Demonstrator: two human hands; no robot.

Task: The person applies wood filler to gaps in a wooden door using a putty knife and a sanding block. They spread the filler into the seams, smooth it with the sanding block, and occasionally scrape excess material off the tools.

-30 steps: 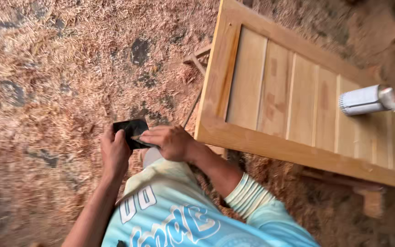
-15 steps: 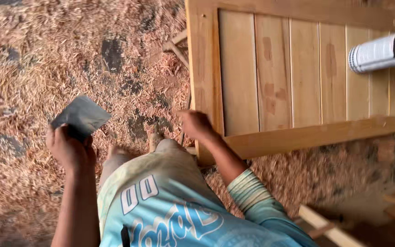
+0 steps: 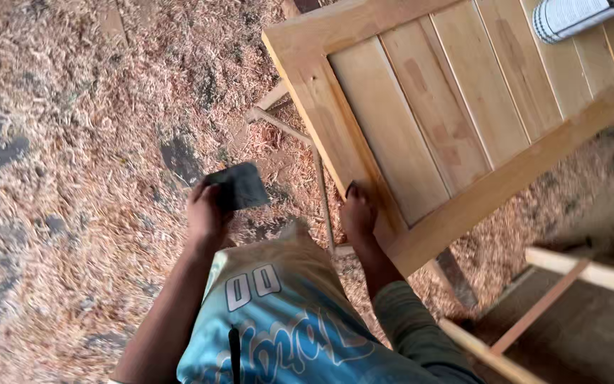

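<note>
Soft even daylight, faint shadows, no glare, slight motion blur (edges softest)

The left hand (image 3: 206,213) is raised in front of the body, its bare forearm stretched up from the near left. Its fingers (image 3: 200,192) are curled shut in a grip, knuckles turned toward the camera. The right hand (image 3: 358,213) is laid flat, palm down, fingers held together and pointed far. The right arm is bent at the elbow and covered by a long sleeve.
</note>
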